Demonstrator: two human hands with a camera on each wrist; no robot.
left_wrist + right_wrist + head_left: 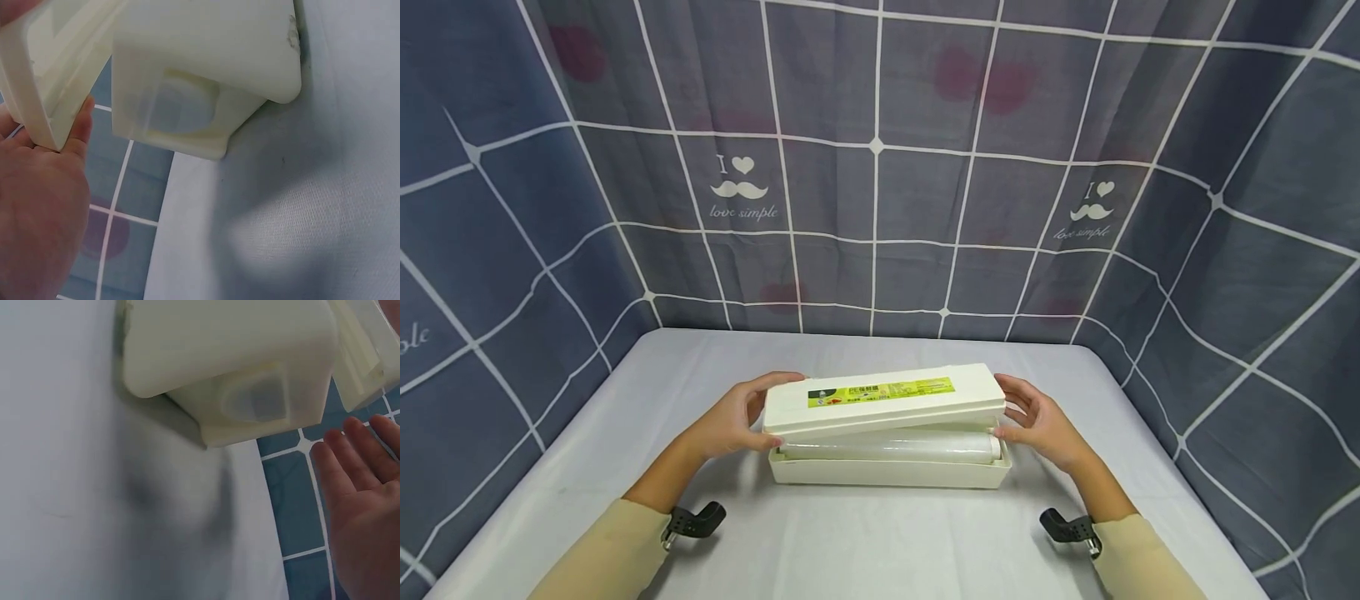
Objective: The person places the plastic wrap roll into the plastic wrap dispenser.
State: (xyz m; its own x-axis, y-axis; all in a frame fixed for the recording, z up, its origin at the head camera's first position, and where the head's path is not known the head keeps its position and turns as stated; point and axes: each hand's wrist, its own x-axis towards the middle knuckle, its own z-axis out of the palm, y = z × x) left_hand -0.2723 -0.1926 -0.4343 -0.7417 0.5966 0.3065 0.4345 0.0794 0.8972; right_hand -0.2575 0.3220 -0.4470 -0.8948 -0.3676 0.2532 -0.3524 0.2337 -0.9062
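Observation:
My left hand [739,418] grips the left end of a white lid [880,408] with a yellow-green label, thumb at the front and fingers behind. The lid sits slanted above a long white box [891,473], its right end higher in the head view. Between them shows a roll of cling film [895,446] lying in the box. My right hand [1037,417] surrounds the lid's right end with loosely extended fingers. In the right wrist view, its fingertips [354,428] are just short of the lid's corner [365,381].
A white cloth [880,537] covers the table under the box. Dark checked curtains [917,192] stand behind and at both sides. Each wrist wears a black strap with a camera mount, one beside the left sleeve [606,550] and one beside the right sleeve [1142,554].

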